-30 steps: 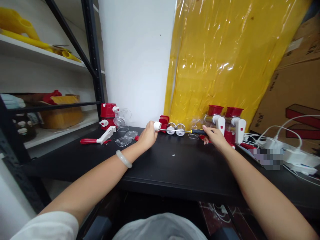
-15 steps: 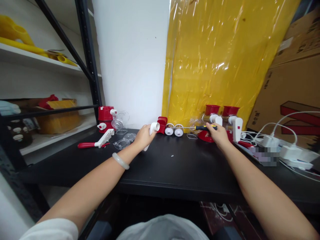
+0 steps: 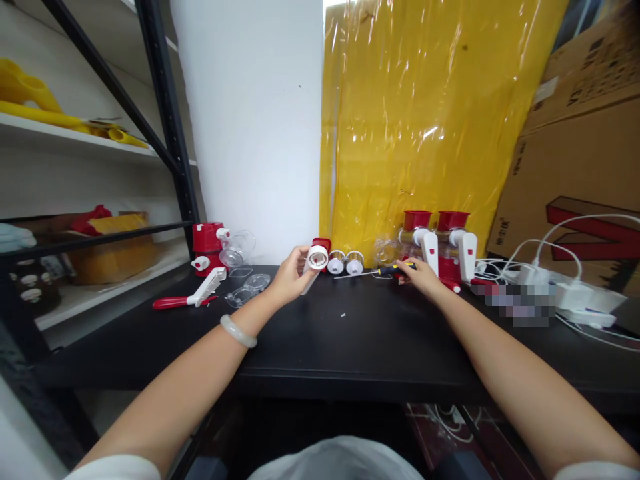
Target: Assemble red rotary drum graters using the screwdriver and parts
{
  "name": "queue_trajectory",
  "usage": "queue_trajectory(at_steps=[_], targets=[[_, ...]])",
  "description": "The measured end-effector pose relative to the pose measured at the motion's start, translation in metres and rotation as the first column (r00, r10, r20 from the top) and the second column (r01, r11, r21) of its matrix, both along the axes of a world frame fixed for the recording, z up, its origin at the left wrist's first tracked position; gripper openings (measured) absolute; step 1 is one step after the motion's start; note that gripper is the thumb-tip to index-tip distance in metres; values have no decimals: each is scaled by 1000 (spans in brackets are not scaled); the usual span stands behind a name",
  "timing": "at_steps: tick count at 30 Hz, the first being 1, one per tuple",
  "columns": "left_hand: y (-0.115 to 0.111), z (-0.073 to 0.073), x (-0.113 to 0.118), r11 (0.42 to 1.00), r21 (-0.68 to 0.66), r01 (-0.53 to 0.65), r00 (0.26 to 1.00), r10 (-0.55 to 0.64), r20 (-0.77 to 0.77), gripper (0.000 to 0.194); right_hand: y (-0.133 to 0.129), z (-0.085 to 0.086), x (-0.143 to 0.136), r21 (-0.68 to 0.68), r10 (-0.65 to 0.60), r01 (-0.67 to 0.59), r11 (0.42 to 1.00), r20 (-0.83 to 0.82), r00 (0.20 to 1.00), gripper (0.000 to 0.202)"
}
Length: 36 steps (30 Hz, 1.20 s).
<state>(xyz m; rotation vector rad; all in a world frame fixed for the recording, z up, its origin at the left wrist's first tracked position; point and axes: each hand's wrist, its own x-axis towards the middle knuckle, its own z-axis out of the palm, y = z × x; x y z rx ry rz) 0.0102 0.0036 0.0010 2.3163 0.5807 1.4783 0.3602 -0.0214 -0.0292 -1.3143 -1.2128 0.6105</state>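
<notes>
My left hand is closed around a white plastic crank handle, whose round hollow end faces me above the black table. In my right hand is a screwdriver with a black and yellow handle, gripped between the fingers. Its thin shaft points left and slightly down, apart from the crank handle. Behind them stand two metal grater drums with white ends, beside a red plastic part partly covered by the crank handle. Two red and white rotary graters stand behind my right hand.
At the left lie a red-handled white arm, clear plastic pieces and a red grater body. A white scrap lies mid-table. White chargers and cables are at the right, before a large cardboard box.
My left hand has turned the crank handle so its round end faces me. The screwdriver has dropped lower, its tip now tilting down. The whole view has shifted slightly.
</notes>
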Motion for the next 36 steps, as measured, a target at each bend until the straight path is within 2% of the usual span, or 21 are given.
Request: queue_trajectory(at_steps=[3,7,13,16,21,27,31,34,36], targets=[[-7,2,5,991,-64,113,992,-110,57,39,2,-3,1,-20,34,-34,999,15,999,27],[-8,1,7,975,-127,180,982,-171,77,39,0,-3,0,-39,59,-58,998,29,998,26],[-4,-3,6,976,-132,173,985,-170,28,41,-2,-3,1,-152,46,-34,988,78,996,23],[0,-6,5,990,-84,113,993,-116,-33,42,-1,-6,7,-160,115,-76,984,252,961,30],[4,-7,1,1000,10,-25,986,26,-164,42,-1,-8,15,-175,172,-87,981,569,804,27],[7,-6,-5,967,108,-233,913,255,-319,40,-8,-3,12,-326,234,25,945,727,645,22],[15,-12,-9,913,164,-375,804,408,-434,40,-12,2,10,-317,198,177,932,852,484,28],[24,-18,-11,857,162,-490,673,490,-555,39,-14,5,10,-320,220,283,904,917,334,33],[29,-21,-11,816,162,-555,593,525,-611,35,-16,6,11,-319,226,355,879,933,280,33]])
